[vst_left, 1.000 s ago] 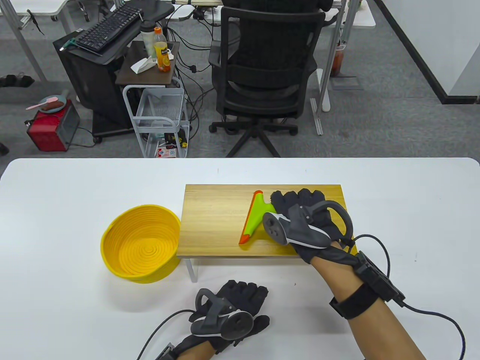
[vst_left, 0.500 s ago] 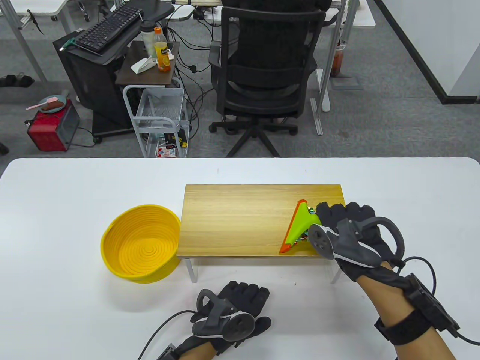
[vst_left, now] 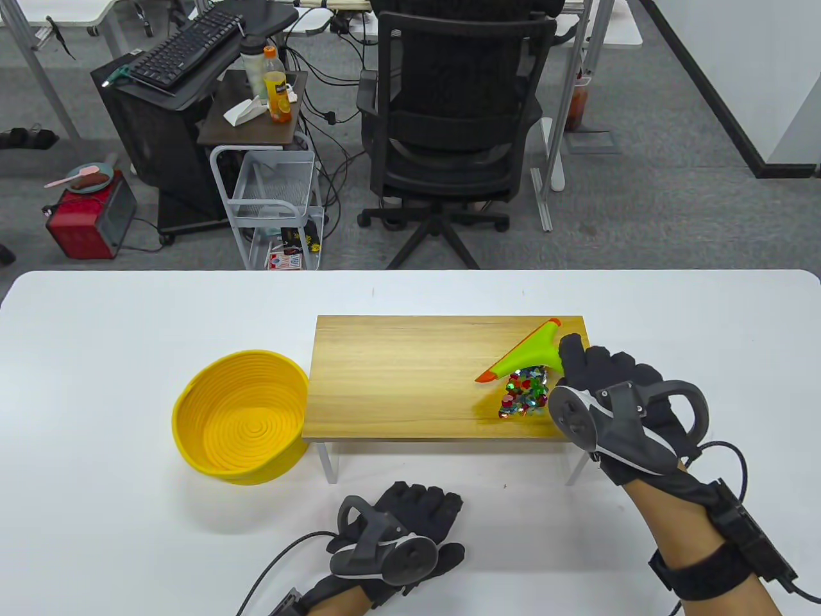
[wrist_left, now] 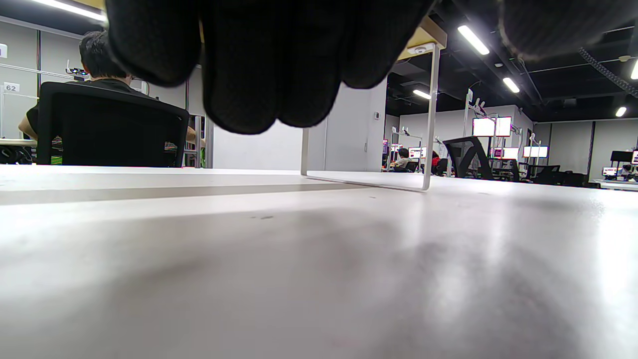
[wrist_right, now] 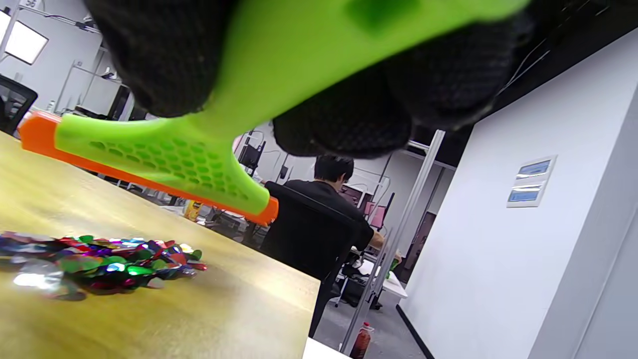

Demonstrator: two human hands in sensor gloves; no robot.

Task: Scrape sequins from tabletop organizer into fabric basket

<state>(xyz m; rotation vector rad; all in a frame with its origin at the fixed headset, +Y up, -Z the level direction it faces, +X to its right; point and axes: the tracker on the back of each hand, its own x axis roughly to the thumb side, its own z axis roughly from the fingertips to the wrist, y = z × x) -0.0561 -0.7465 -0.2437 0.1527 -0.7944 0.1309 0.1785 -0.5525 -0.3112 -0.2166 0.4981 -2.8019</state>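
Note:
A pile of multicoloured sequins [vst_left: 523,398] lies on the right end of the wooden tabletop organizer [vst_left: 397,378]; it also shows in the right wrist view [wrist_right: 99,264]. My right hand [vst_left: 609,398] grips the handle of a green scraper with an orange blade [vst_left: 523,353], held lifted over the organizer just beyond the sequins; the scraper fills the right wrist view [wrist_right: 189,144]. The yellow fabric basket [vst_left: 240,417] stands on the table against the organizer's left end. My left hand [vst_left: 397,532] rests flat on the table in front of the organizer, holding nothing.
The organizer stands on thin metal legs [vst_left: 330,463], one seen in the left wrist view [wrist_left: 431,119]. The white table [vst_left: 128,321] ends at its far edge before an office chair [vst_left: 449,128] and a wire cart [vst_left: 272,199].
My right hand moved right across the organizer with the scraper, then lifted it and turned it to the far side of the sequins, uncovering the pile. My left hand stayed still.

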